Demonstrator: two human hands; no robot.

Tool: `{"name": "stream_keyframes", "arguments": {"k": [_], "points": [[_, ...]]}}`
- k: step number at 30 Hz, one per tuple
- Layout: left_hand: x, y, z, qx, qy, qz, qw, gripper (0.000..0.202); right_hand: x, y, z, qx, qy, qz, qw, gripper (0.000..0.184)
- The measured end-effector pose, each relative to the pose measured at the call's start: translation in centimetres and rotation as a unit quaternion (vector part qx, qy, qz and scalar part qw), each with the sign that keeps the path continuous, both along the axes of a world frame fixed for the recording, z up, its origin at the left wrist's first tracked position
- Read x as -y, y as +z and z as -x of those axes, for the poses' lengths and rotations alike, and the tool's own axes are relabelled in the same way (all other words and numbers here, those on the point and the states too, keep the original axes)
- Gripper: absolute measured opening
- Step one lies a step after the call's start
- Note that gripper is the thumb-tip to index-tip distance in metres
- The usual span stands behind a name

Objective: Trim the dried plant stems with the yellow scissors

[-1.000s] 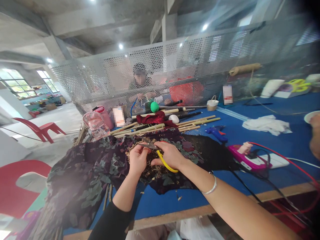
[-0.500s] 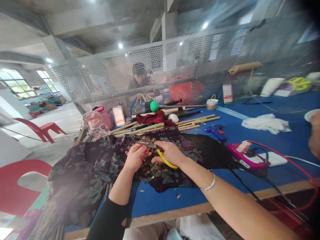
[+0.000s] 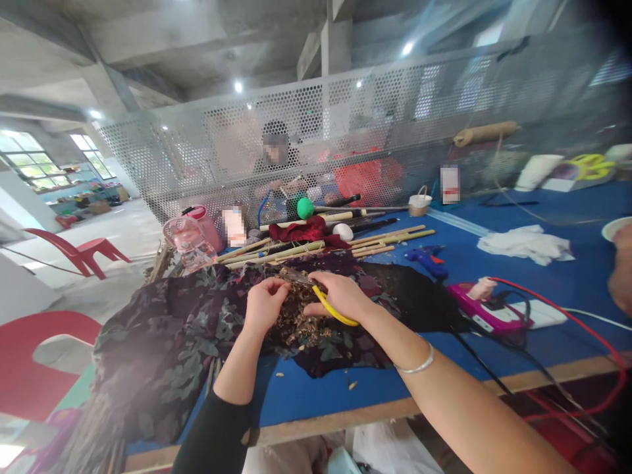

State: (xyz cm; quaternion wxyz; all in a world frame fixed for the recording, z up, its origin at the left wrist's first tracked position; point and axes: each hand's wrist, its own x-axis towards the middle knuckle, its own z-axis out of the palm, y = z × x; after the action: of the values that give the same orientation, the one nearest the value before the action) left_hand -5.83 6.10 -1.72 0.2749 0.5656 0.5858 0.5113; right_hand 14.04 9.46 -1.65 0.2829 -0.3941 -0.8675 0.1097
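My right hand (image 3: 340, 294) grips a pair of scissors with a yellow handle (image 3: 332, 311); their dark blades point left over a heap of dry brown plant bits (image 3: 301, 329). To the left of the blades, my left hand (image 3: 265, 301) is closed in a pinch at the edge of the heap. Whatever lies between its fingertips is too small to make out. Under the heap spreads a dark cloth with a leafy pattern (image 3: 192, 342), which drapes over the blue table (image 3: 296, 395) and past its left edge.
Behind the heap lie bamboo sticks (image 3: 390, 238), a dark red cloth (image 3: 301, 230), a green ball (image 3: 305, 208) and a pink bottle (image 3: 197, 230). At right are a blue glue gun (image 3: 427, 260) and a magenta power strip (image 3: 486, 309) with cords. A perforated metal screen (image 3: 212, 145) separates me from another person.
My left hand has drawn back slightly from the scissor blades, its fingers curled more tightly. The right hand with the scissors has shifted a little to the right.
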Motion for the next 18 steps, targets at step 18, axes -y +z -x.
{"name": "stream_keyframes", "arguments": {"k": [18], "points": [[0.6,1.3,0.2,-0.341,0.0,-0.085,0.936,0.02,-2.1,-0.2,-1.3,-0.239,-0.123,-0.009,0.963,0.046]]}}
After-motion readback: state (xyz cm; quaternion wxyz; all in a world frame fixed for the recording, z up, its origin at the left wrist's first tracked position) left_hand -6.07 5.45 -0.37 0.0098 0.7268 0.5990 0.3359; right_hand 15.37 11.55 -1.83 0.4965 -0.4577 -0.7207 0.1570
